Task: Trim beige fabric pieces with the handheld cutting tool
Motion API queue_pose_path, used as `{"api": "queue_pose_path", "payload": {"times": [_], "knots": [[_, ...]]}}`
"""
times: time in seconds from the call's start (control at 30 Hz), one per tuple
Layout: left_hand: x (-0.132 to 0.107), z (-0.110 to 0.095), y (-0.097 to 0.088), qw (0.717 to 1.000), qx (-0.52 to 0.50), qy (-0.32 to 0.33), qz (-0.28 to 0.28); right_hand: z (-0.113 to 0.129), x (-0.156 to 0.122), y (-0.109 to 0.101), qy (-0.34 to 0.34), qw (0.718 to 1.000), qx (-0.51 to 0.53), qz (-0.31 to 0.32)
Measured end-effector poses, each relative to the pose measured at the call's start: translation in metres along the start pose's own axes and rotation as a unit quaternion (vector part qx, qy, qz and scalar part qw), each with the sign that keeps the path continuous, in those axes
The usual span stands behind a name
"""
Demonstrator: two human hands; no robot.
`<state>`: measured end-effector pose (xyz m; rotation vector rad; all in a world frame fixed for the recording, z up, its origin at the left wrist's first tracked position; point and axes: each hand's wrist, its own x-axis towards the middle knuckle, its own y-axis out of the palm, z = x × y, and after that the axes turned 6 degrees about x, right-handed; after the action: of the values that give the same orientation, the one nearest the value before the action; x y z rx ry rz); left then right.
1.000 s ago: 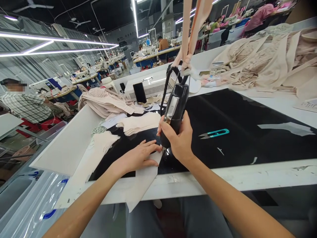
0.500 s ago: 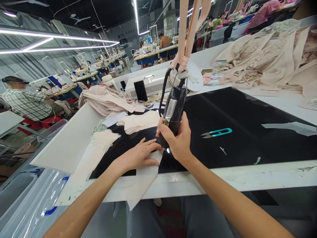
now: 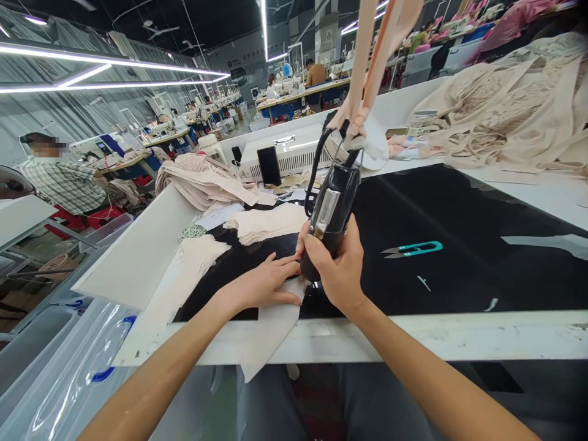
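My left hand lies flat with fingers spread on a pale beige fabric piece. The piece hangs over the table's front edge in a point. In my right hand is a black handheld power tool, fingers wrapped around its body. Its lower end stands at the fabric's right side, close to my left fingertips. My right hand hides part of the tool, and the contact at its tip is hard to make out. Peach fabric straps are tied at its top, running up out of view.
Teal thread snips lie on the black table surface. Cut pale pieces are stacked behind my left hand. A phone leans on a white vented box. Beige fabric is heaped at right; another person sits at left.
The whole view has shifted slightly, so the scene appears further right. My hands, the power tool and the fabric piece keep nearly the same places relative to each other.
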<state>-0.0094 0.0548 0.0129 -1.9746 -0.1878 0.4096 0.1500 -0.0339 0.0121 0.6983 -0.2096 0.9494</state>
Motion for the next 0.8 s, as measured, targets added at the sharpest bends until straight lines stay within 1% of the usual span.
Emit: {"api": "queue_pose_path", "payload": {"times": [0.13,0.23,0.37,0.47,0.53,0.6,0.63,0.67,0.7,0.8], "knots": [[0.0,0.0,-0.001,1.0,-0.02,0.012,0.007,-0.001,-0.002,-0.001,-0.008,1.0,0.013,0.006],[0.0,-0.001,-0.001,1.0,-0.024,0.011,0.003,-0.001,-0.006,-0.002,-0.007,0.999,0.028,0.016],[0.002,0.0,0.0,1.0,-0.013,0.016,-0.018,-0.002,-0.008,-0.002,-0.005,1.0,0.015,0.022],[0.0,-0.002,0.001,0.999,0.016,0.025,-0.028,-0.001,-0.007,-0.003,0.002,1.0,0.013,0.02],[-0.005,-0.008,0.005,0.997,0.048,0.027,-0.06,0.002,-0.006,-0.004,-0.001,1.0,0.017,0.022],[-0.015,-0.018,0.013,0.988,0.09,0.003,-0.126,0.006,-0.003,-0.008,-0.009,0.999,0.014,0.029],[-0.02,-0.025,0.019,0.979,0.111,-0.028,-0.168,0.008,-0.002,-0.01,-0.014,0.999,0.007,0.034],[-0.026,-0.032,0.027,0.969,0.131,-0.063,-0.199,0.011,0.0,-0.012,-0.018,0.999,-0.003,0.038],[-0.031,-0.038,0.034,0.962,0.144,-0.087,-0.214,0.014,0.003,-0.014,-0.021,0.999,-0.016,0.04],[-0.042,-0.051,0.055,0.962,0.172,-0.078,-0.197,0.024,0.012,-0.018,-0.017,0.997,-0.06,0.044]]}}
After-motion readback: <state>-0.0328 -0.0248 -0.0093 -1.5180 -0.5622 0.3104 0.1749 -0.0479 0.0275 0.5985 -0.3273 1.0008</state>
